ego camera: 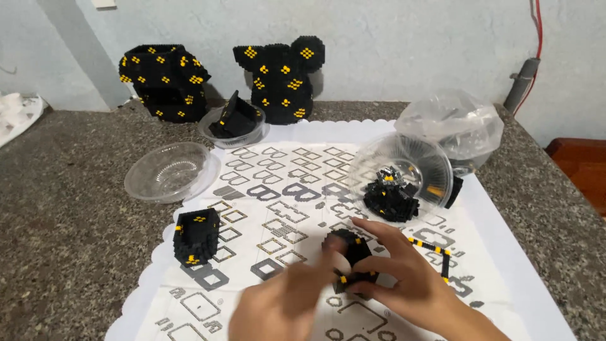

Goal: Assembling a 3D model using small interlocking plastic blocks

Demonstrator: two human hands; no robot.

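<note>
A small black block piece (351, 260) with yellow dots is held near the middle of the paper sheet (297, 208) on the table (69, 208). It is gripped by the right hand (404, 275) from the right, fingers curled around it, so it stays put. The left hand (287, 303) is blurred — its fingertips are pressed to the piece. A tilted clear bowl (404, 170) of loose blocks is kept just beyond — easy to reach.

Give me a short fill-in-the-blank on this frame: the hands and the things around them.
1. Both hands, left hand and right hand, grip a small black and ___ brick piece.
2. The empty clear bowl sits on the ___ countertop.
3. The tilted clear bowl holds loose ___.

Missing words: yellow; stone; bricks
</note>
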